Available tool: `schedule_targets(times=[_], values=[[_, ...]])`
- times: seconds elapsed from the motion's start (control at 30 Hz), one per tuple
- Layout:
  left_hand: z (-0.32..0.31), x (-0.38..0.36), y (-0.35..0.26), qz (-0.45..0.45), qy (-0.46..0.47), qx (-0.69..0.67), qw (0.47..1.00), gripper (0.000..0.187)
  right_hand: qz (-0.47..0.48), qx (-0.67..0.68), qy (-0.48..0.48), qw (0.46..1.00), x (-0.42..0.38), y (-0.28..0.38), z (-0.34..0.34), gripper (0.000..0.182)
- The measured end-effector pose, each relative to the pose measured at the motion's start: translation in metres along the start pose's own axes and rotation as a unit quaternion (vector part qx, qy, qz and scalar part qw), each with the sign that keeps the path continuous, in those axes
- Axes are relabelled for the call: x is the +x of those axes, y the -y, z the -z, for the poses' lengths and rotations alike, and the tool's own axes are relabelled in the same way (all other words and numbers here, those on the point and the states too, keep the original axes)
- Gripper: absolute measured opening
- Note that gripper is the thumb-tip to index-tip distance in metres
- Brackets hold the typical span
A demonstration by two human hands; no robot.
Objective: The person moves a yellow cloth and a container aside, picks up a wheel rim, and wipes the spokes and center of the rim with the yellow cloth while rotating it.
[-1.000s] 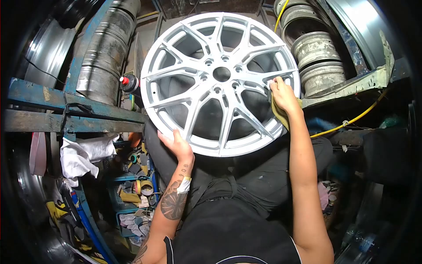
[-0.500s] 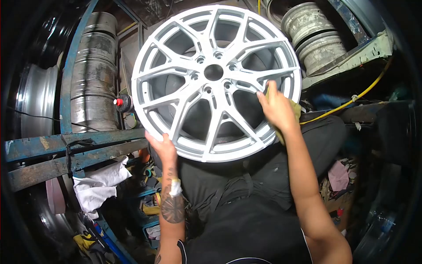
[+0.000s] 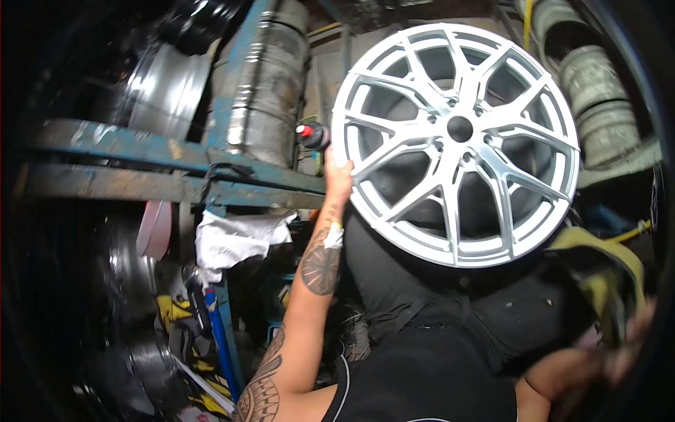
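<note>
A crumpled white cloth (image 3: 235,240) hangs below chipped blue metal rails (image 3: 105,144), near a pale pink slab (image 3: 154,228). A black bottle with a red cap (image 3: 314,136) sits close to a row of dull silver wheel barrels (image 3: 271,88) (black cord (image 3: 228,171) loops at the rails). What looks like a blue tube (image 3: 221,337) slants through the dim lower left.

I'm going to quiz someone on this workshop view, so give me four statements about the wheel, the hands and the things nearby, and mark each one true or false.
1. The left hand holds the alloy wheel at its edge. True.
2. The right hand presses on the wheel's hub. False: it is off the wheel, blurred, by the yellow cloth.
3. A white cloth hangs below a blue beam. True.
4. The bottle has a green cap. False: it is red.
</note>
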State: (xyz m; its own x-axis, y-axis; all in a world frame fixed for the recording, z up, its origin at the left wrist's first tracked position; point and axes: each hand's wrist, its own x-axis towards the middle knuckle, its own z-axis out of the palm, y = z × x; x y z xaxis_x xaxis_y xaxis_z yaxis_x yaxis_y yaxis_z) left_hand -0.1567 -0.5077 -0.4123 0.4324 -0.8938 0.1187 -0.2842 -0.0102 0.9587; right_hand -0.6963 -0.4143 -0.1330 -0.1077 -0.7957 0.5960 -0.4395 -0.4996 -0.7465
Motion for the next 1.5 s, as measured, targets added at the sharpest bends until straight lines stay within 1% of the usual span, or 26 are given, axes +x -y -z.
schedule_targets(times=[0.03, 0.07, 0.1, 0.17, 0.27, 0.37, 0.53, 0.57, 0.6, 0.67, 0.7, 0.77, 0.9, 0.97, 1.0, 1.23, 1.3, 1.37, 1.43, 1.47, 1.5], values=[[-0.003, -0.005, -0.012, 0.015, -0.005, -0.015, 1.000, 0.061, 0.085, 0.075, 0.023, 0.993, 0.005, 0.017, 0.001, 0.024], [-0.006, -0.007, -0.022, 0.026, -0.007, -0.026, 0.999, 0.061, 0.148, 0.148, 0.057, 0.976, 0.009, 0.028, -0.003, 0.024], [-0.005, -0.005, -0.016, 0.013, -0.012, -0.017, 1.000, 0.060, 0.198, 0.215, 0.094, 0.952, 0.013, 0.039, -0.012, 0.024], [-0.005, -0.003, -0.012, 0.009, -0.007, -0.016, 1.000, 0.059, 0.259, 0.319, 0.155, 0.899, 0.017, 0.056, -0.031, 0.024], [-0.009, -0.007, -0.024, 0.013, -0.022, -0.019, 1.000, 0.058, 0.284, 0.396, 0.193, 0.852, 0.018, 0.065, -0.052, 0.024], [-0.008, -0.006, -0.017, 0.016, -0.029, -0.030, 0.999, 0.056, 0.291, 0.434, 0.204, 0.828, 0.016, 0.066, -0.059, 0.024], [-0.007, -0.002, -0.015, 0.017, -0.018, -0.028, 0.999, 0.055, 0.289, 0.459, 0.209, 0.813, 0.013, 0.067, -0.062, 0.024], [-0.006, -0.003, -0.015, 0.031, -0.011, -0.026, 0.999, 0.056, 0.285, 0.463, 0.211, 0.812, 0.013, 0.066, -0.062, 0.024], [-0.006, -0.003, -0.012, 0.026, -0.021, -0.025, 0.999, 0.056, 0.285, 0.469, 0.210, 0.809, 0.013, 0.067, -0.061, 0.024], [-0.006, -0.001, -0.005, 0.020, -0.032, -0.039, 0.999, 0.058, 0.285, 0.470, 0.208, 0.809, 0.010, 0.067, -0.057, 0.024], [-0.004, -0.005, -0.017, 0.025, -0.025, -0.001, 0.999, 0.058, 0.284, 0.470, 0.208, 0.810, 0.009, 0.067, -0.056, 0.024], [0.001, 0.001, 0.001, 0.029, -0.011, -0.003, 0.999, 0.056, 0.281, 0.464, 0.203, 0.815, 0.006, 0.068, -0.053, 0.024], [-0.001, -0.001, -0.008, 0.062, 0.004, -0.068, 0.996, 0.054, 0.272, 0.450, 0.198, 0.827, -0.001, 0.068, -0.050, 0.024], [0.001, 0.000, -0.006, 0.050, 0.009, -0.061, 0.997, 0.055, 0.271, 0.443, 0.195, 0.832, -0.002, 0.069, -0.047, 0.024], [-0.001, -0.001, -0.007, 0.055, -0.002, -0.079, 0.995, 0.055, 0.272, 0.440, 0.195, 0.833, -0.002, 0.070, -0.046, 0.024], [0.004, 0.002, -0.003, 0.044, 0.014, -0.052, 0.998, 0.057, 0.266, 0.409, 0.193, 0.851, -0.002, 0.070, -0.040, 0.024], [0.006, 0.002, -0.004, 0.053, -0.003, -0.046, 0.998, 0.056, 0.253, 0.388, 0.181, 0.867, -0.002, 0.065, -0.031, 0.024], [0.006, 0.001, 0.002, 0.059, -0.006, -0.045, 0.997, 0.054, 0.223, 0.347, 0.156, 0.898, -0.006, 0.058, -0.023, 0.024], [0.006, 0.001, 0.002, 0.078, 0.003, -0.078, 0.994, 0.053, 0.161, 0.285, 0.102, 0.939, -0.015, 0.050, -0.020, 0.024], [0.010, 0.005, 0.013, 0.060, -0.006, -0.041, 0.997, 0.053, 0.107, 0.248, 0.069, 0.960, -0.023, 0.044, -0.024, 0.025], [0.010, 0.004, 0.010, 0.037, -0.026, 0.007, 0.999, 0.056, 0.037, 0.207, 0.040, 0.977, -0.031, 0.035, -0.031, 0.025]])
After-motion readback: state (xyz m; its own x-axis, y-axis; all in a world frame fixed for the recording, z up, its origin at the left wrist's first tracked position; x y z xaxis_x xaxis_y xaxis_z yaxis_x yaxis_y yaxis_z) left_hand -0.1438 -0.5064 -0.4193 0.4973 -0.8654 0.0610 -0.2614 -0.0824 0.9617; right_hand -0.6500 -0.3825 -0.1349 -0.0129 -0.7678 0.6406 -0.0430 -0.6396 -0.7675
